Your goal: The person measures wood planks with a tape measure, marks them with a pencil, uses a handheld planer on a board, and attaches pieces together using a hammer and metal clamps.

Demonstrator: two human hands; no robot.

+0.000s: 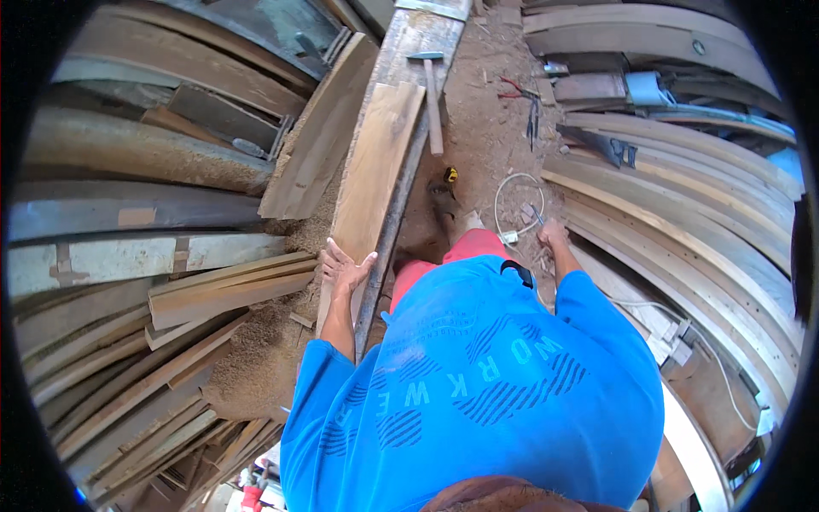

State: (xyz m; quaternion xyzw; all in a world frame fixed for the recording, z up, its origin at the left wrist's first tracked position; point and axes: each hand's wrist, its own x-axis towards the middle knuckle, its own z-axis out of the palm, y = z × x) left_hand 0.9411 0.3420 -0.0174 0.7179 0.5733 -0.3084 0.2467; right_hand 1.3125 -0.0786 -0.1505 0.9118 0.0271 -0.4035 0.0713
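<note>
My left hand (pixel 344 266) lies with fingers spread on a light wooden plank (pixel 375 162), near its close end. The plank rests lengthwise on a narrow, worn workbench (pixel 409 38). Out to the right, my right hand (pixel 553 232) is closed around a thin, dark, pencil-like stick (pixel 537 214); its exact kind is too small to tell. Past the plank's far end, a hammer (pixel 432 102) with a wooden handle lies on the bench, its handle reaching over the right edge. A yellow and black tape measure (pixel 450 175) is beside the bench.
Stacked boards (pixel 128 149) crowd the left, with sawdust (pixel 256 367) below them. More long planks (pixel 682 196) line the right, where a handsaw (pixel 610 147) lies. Red-handled pliers (pixel 516 88) and a looped white cable (pixel 498 200) with a socket are on the dusty ground.
</note>
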